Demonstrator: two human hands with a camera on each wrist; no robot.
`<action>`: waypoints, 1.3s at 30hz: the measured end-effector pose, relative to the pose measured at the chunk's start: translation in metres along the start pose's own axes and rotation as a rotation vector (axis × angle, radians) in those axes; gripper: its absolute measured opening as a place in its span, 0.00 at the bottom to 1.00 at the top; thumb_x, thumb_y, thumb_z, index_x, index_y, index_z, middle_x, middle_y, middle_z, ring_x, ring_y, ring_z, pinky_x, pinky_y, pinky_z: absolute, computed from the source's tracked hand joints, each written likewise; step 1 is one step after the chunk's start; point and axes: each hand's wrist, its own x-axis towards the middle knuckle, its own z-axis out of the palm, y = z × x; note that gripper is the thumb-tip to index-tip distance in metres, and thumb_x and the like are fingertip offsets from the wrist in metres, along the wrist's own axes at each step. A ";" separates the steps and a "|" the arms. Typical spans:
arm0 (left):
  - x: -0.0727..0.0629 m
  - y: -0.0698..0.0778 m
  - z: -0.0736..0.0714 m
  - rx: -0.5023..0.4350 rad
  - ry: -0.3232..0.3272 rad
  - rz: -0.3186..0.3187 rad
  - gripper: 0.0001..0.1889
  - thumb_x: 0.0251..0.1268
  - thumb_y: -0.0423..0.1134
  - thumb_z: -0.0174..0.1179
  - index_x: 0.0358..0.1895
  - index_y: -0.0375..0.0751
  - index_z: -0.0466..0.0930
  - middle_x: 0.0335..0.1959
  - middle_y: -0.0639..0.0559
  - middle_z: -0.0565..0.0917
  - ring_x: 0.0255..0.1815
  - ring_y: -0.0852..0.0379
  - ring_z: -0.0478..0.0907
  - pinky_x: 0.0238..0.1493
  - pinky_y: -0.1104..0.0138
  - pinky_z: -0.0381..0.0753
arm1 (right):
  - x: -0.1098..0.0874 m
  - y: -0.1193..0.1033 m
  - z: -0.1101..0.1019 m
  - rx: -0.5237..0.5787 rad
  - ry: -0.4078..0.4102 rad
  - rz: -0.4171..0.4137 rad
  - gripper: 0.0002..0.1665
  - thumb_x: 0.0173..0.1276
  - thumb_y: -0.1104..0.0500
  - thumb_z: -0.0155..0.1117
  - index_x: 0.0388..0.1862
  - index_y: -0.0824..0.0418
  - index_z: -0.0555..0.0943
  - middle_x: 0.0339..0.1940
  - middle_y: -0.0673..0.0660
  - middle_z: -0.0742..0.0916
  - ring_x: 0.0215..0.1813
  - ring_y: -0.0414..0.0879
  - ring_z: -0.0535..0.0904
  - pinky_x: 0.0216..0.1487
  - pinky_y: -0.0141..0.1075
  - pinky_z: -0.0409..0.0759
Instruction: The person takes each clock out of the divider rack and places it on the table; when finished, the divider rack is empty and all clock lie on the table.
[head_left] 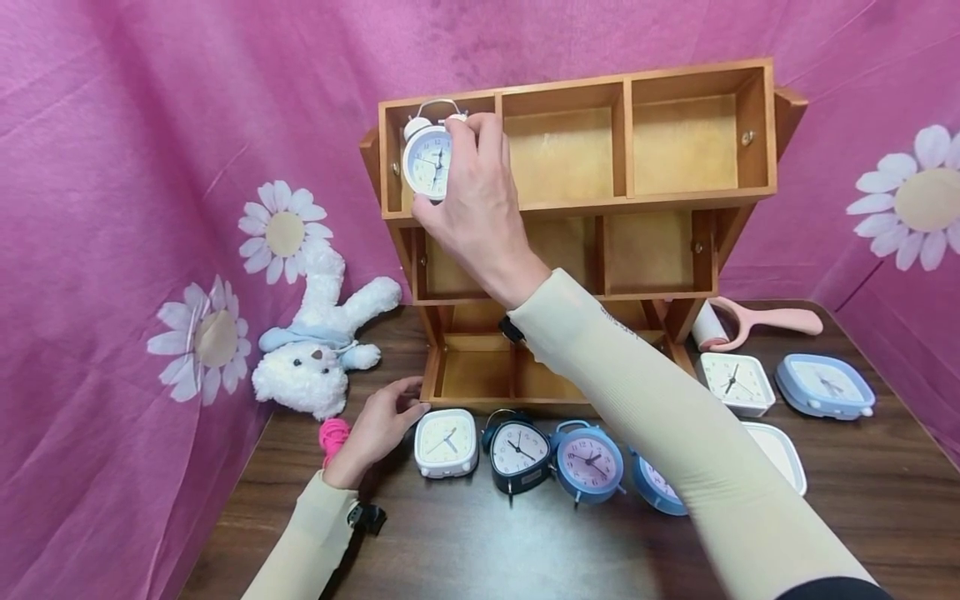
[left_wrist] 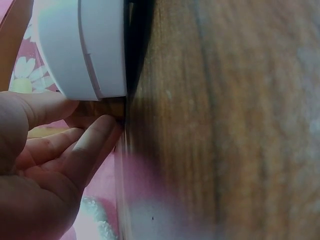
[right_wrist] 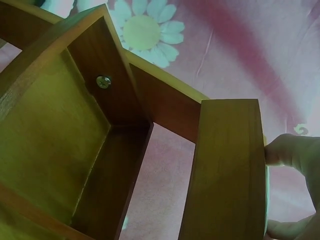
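Note:
In the head view, my right hand (head_left: 480, 192) grips a white twin-bell alarm clock (head_left: 427, 158) by its side, at the top left compartment of a tiered wooden shelf (head_left: 562, 204). Whether the clock touches the compartment floor is hidden. My left hand (head_left: 382, 425) holds the shelf's lower left corner, thumb in front and fingers along the side. In the left wrist view, wood shows between the thumb and fingers (left_wrist: 95, 140), beside a white square clock (left_wrist: 82, 50). The right wrist view shows the shelf tiers (right_wrist: 227, 170), with the right hand (right_wrist: 295, 180) partly cut off at the edge.
In front of the shelf stand a black triangular clock (head_left: 517, 454), a blue twin-bell clock (head_left: 588, 462) and another blue clock (head_left: 656, 487). At right are more clocks, including a light-blue one (head_left: 825, 387), and a pink lint roller (head_left: 772, 321). A white teddy bear (head_left: 303, 383) lies left.

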 end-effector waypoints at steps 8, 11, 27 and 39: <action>0.000 0.001 0.000 0.013 0.005 -0.008 0.23 0.80 0.35 0.69 0.73 0.34 0.82 0.59 0.37 0.93 0.57 0.46 0.92 0.61 0.51 0.89 | 0.000 0.002 -0.002 0.042 0.023 0.001 0.41 0.60 0.61 0.78 0.72 0.71 0.76 0.67 0.67 0.75 0.69 0.56 0.74 0.75 0.35 0.77; 0.000 0.001 0.000 0.012 0.002 -0.011 0.24 0.80 0.35 0.69 0.74 0.34 0.82 0.59 0.38 0.93 0.57 0.46 0.91 0.60 0.51 0.89 | -0.001 0.003 -0.004 0.067 0.058 -0.013 0.42 0.59 0.60 0.80 0.72 0.70 0.77 0.67 0.67 0.75 0.69 0.56 0.73 0.75 0.36 0.77; 0.000 0.000 0.000 0.014 0.004 -0.016 0.24 0.80 0.35 0.69 0.74 0.34 0.82 0.60 0.38 0.92 0.58 0.46 0.91 0.60 0.52 0.89 | -0.004 0.003 -0.028 0.062 0.005 -0.032 0.45 0.59 0.58 0.80 0.74 0.70 0.76 0.67 0.67 0.75 0.70 0.56 0.73 0.77 0.32 0.76; 0.000 0.000 -0.001 0.005 -0.001 -0.023 0.24 0.80 0.36 0.69 0.74 0.35 0.82 0.61 0.38 0.92 0.57 0.47 0.91 0.59 0.54 0.89 | -0.011 0.003 -0.044 0.138 0.078 -0.067 0.45 0.55 0.57 0.81 0.72 0.70 0.78 0.65 0.67 0.75 0.68 0.54 0.75 0.72 0.37 0.79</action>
